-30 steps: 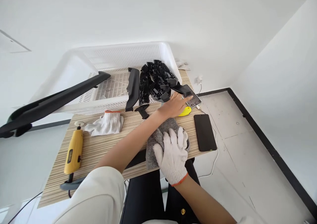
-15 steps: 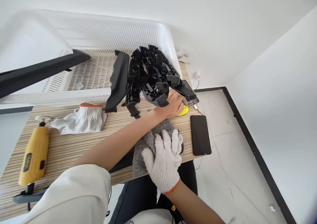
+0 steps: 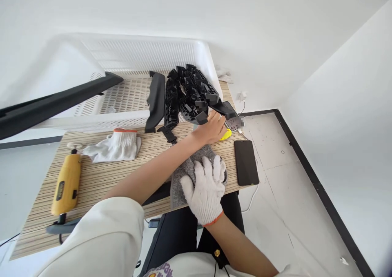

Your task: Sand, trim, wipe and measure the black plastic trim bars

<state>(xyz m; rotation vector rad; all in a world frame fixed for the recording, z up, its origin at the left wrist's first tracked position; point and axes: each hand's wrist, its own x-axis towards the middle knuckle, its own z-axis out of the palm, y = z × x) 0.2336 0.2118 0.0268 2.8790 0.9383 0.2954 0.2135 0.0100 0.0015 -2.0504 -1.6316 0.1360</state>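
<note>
Bare left hand [image 3: 214, 128] on lit phone [image 3: 235, 122], grip unclear, gloved right hand [image 3: 206, 187] flat on grey cloth [image 3: 186, 171]

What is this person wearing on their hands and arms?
The right hand wears a white knitted cotton work glove with an orange band at the cuff; the forearm behind it is bare. The left hand is ungloved, its forearm bare up to a loose cream-white sleeve near the shoulder. No watch or jewellery shows.

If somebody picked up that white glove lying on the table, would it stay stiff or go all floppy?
The loose white knitted glove with an orange cuff would probably flop: it already lies crumpled and flat on the striped wooden table. It looks thin, so likely light, and its knit should not slide easily.
</note>
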